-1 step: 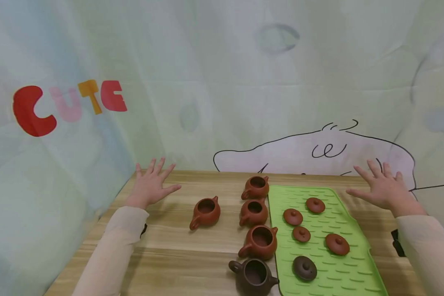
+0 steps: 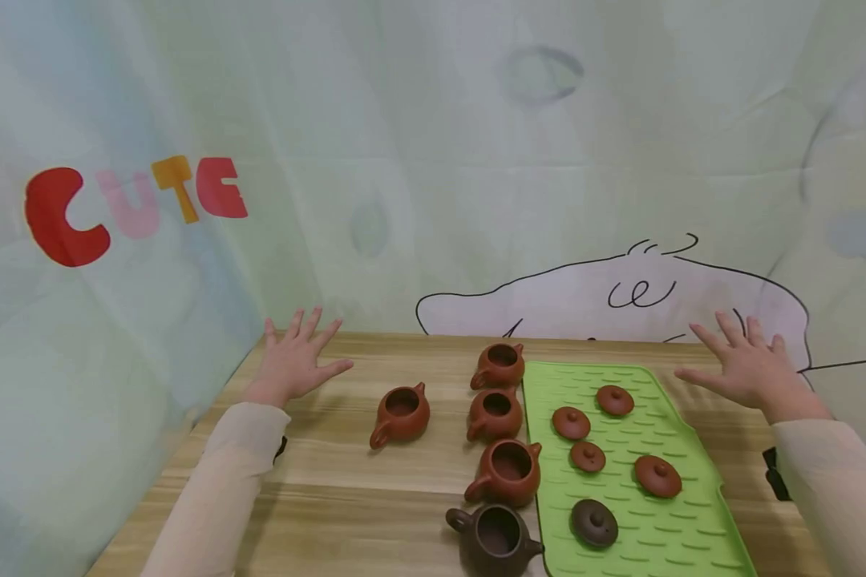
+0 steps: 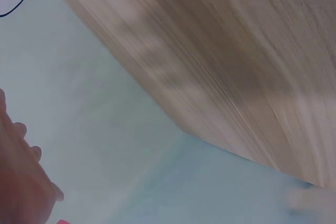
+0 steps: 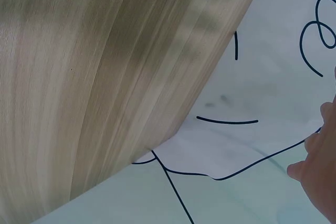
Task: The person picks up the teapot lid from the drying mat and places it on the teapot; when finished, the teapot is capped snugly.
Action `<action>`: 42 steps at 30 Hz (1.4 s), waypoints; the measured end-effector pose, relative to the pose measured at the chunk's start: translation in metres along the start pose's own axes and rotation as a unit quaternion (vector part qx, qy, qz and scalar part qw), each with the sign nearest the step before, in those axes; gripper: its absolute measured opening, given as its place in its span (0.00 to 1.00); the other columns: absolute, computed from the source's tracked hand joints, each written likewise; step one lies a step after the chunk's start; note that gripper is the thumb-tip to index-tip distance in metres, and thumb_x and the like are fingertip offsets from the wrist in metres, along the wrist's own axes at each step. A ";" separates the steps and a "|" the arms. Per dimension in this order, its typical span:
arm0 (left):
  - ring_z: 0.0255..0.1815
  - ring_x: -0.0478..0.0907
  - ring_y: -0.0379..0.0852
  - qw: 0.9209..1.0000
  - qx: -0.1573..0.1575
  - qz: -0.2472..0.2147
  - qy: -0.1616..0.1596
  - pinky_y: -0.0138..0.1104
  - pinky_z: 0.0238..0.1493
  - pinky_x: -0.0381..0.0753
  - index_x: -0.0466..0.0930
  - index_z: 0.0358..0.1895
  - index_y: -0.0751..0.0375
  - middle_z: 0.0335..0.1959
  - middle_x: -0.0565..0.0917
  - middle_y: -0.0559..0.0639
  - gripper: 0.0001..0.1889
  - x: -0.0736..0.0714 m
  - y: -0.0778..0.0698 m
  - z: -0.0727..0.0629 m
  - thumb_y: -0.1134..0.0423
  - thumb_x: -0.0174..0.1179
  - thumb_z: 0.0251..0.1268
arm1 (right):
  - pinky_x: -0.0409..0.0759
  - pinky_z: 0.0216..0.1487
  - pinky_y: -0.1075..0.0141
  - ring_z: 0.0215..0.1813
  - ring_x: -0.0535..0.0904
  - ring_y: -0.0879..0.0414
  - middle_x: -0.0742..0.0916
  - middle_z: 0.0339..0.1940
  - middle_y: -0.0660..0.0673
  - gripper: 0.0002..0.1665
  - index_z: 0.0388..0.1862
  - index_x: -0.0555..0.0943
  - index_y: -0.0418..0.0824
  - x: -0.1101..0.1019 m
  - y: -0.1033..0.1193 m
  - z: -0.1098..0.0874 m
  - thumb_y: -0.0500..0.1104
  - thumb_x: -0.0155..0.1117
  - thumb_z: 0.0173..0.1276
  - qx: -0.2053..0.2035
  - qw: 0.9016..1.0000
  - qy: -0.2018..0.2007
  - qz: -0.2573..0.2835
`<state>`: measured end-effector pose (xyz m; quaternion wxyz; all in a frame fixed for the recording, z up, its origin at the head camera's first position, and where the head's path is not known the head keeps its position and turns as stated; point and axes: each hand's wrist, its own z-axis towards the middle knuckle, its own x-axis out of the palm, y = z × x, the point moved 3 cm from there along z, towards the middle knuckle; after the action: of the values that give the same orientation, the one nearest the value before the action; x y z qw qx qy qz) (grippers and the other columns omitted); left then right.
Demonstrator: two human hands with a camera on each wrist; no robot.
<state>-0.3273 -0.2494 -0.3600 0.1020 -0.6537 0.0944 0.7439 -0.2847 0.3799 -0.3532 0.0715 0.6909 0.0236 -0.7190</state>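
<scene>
My left hand (image 2: 293,365) is held over the far left of the table, fingers spread and straight, touching nothing. On the far right my right hand (image 2: 746,365) is spread the same way, beside the green mat (image 2: 700,525). Nearest to the left hand stands a reddish-brown teapot (image 2: 402,413) without a lid. A column of lidless teapots lines the mat's left edge: three reddish-brown, with the back one (image 2: 500,366) farthest, and a dark brown teapot (image 2: 495,541) in front. On the mat lie several reddish lids, such as one (image 2: 658,476) at right, and a dark lid (image 2: 595,523).
The wooden table (image 2: 361,513) ends at a fabric backdrop (image 2: 375,160) behind and on the left. In the wrist views, the table's corner and bare wood (image 3: 226,51) fill much of the picture.
</scene>
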 end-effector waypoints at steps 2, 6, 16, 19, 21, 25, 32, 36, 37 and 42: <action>0.76 0.36 0.66 1.000 0.000 0.001 -0.002 0.70 0.64 0.26 0.49 0.77 0.49 0.78 0.43 0.63 0.45 0.000 0.000 0.000 0.28 0.44 0.63 | 0.35 0.60 0.23 0.70 0.32 0.19 0.45 0.75 0.25 0.58 0.78 0.46 0.42 0.000 0.000 0.000 0.75 0.48 0.63 0.000 1.000 0.000 0.001; 0.77 0.36 0.65 1.000 0.001 0.002 -0.003 0.70 0.64 0.26 0.49 0.77 0.49 0.78 0.43 0.63 0.45 0.000 -0.001 0.000 0.28 0.45 0.63 | 0.35 0.60 0.23 0.70 0.31 0.20 0.45 0.75 0.25 0.58 0.78 0.46 0.42 -0.001 0.000 0.000 0.75 0.48 0.63 -0.001 1.000 0.001 0.002; 0.76 0.37 0.67 1.000 0.003 0.004 -0.006 0.71 0.64 0.28 0.50 0.77 0.51 0.77 0.45 0.64 0.44 -0.001 -0.004 0.003 0.30 0.47 0.63 | 0.36 0.60 0.23 0.70 0.30 0.21 0.45 0.75 0.25 0.58 0.78 0.45 0.42 -0.006 0.002 0.000 0.75 0.50 0.63 -0.003 1.000 -0.003 0.007; 0.76 0.38 0.67 1.000 0.000 0.009 -0.015 0.72 0.63 0.29 0.50 0.77 0.52 0.77 0.46 0.65 0.45 -0.003 -0.004 0.007 0.30 0.47 0.64 | 0.39 0.60 0.24 0.71 0.34 0.21 0.48 0.75 0.26 0.58 0.78 0.46 0.43 -0.009 0.006 0.002 0.75 0.52 0.62 -0.014 1.000 -0.016 -0.001; 0.76 0.38 0.67 1.000 -0.005 0.006 -0.025 0.72 0.63 0.29 0.49 0.77 0.53 0.77 0.46 0.65 0.44 -0.006 -0.004 0.009 0.31 0.47 0.64 | 0.41 0.61 0.24 0.71 0.38 0.21 0.50 0.76 0.26 0.58 0.78 0.48 0.43 -0.013 0.010 0.003 0.74 0.54 0.61 -0.024 0.999 -0.027 0.000; 0.76 0.37 0.66 0.998 -0.013 -0.036 -0.052 0.71 0.64 0.28 0.48 0.77 0.53 0.77 0.46 0.65 0.44 -0.013 -0.010 0.012 0.33 0.49 0.65 | 0.46 0.62 0.26 0.70 0.44 0.21 0.54 0.75 0.27 0.56 0.77 0.53 0.41 -0.022 0.021 0.007 0.70 0.59 0.61 -0.049 0.997 -0.052 0.013; 0.76 0.43 0.64 0.988 0.004 -0.125 -0.089 0.68 0.67 0.36 0.49 0.77 0.55 0.76 0.51 0.64 0.43 -0.020 -0.051 0.018 0.38 0.53 0.66 | 0.52 0.62 0.28 0.71 0.51 0.26 0.62 0.72 0.28 0.49 0.71 0.64 0.38 -0.034 0.049 0.008 0.63 0.68 0.59 -0.088 0.990 -0.097 0.057; 0.75 0.49 0.61 0.974 0.019 -0.192 -0.119 0.63 0.71 0.40 0.53 0.76 0.57 0.75 0.56 0.62 0.42 -0.023 -0.079 0.020 0.42 0.58 0.65 | 0.57 0.59 0.30 0.68 0.57 0.28 0.66 0.69 0.29 0.46 0.69 0.67 0.38 -0.036 0.063 0.007 0.58 0.70 0.59 -0.112 0.981 -0.129 0.091; 0.75 0.50 0.60 0.970 0.022 -0.210 -0.123 0.62 0.71 0.41 0.54 0.76 0.57 0.75 0.57 0.62 0.41 -0.024 -0.085 0.021 0.43 0.59 0.65 | 0.58 0.59 0.30 0.67 0.58 0.28 0.67 0.69 0.29 0.45 0.69 0.67 0.38 -0.036 0.067 0.008 0.57 0.71 0.58 -0.118 0.979 -0.137 0.098; 0.76 0.51 0.57 0.938 0.021 -0.323 -0.122 0.55 0.73 0.50 0.53 0.76 0.55 0.75 0.57 0.58 0.41 -0.021 -0.114 0.024 0.46 0.60 0.65 | 0.62 0.58 0.32 0.66 0.61 0.29 0.69 0.67 0.28 0.44 0.69 0.67 0.36 -0.031 0.080 0.010 0.53 0.71 0.59 -0.134 0.971 -0.137 0.141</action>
<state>-0.3158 -0.1336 -0.3366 0.3612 -0.5509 -0.1192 0.7428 -0.2827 0.3013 -0.3166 0.2667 0.5664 0.0124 -0.7797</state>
